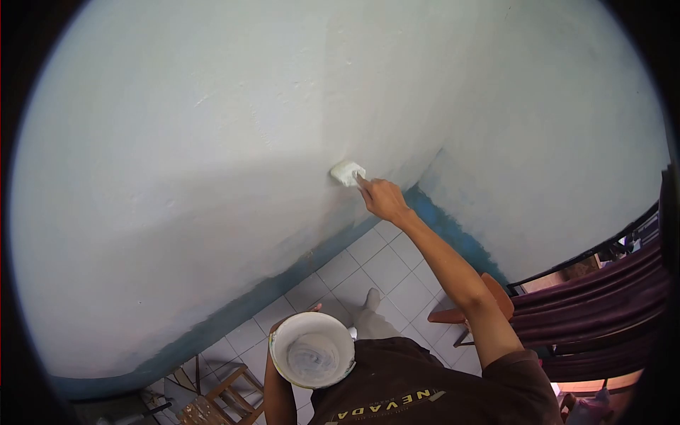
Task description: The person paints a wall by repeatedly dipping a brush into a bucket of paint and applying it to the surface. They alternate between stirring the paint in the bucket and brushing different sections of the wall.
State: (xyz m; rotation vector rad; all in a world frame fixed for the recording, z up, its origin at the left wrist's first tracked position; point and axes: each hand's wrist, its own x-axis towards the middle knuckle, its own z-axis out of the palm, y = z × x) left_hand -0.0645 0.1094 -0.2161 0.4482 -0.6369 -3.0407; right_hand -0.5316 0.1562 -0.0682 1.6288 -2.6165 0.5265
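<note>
My right hand (383, 198) is closed around a wide paintbrush (348, 173), its white, paint-covered head resting against the wall (234, 142). Whitish paint coats most of that wall, above a blue band (265, 292) at its foot. Low in the view, a round white paint bucket (283, 347) is held close to my body. Some whitish paint lies swirled in its bottom. Fingertips of my left hand (316, 308) show at the bucket's far rim; the bucket hides the rest of that hand.
A second wall (559, 142) meets the first at a corner on the right. White floor tiles (361, 265) lie below. A paint-spattered wooden ladder or stool (227, 397) stands at lower left. To the right are an orange-brown chair (496, 297) and a dark purple curtain (588, 297).
</note>
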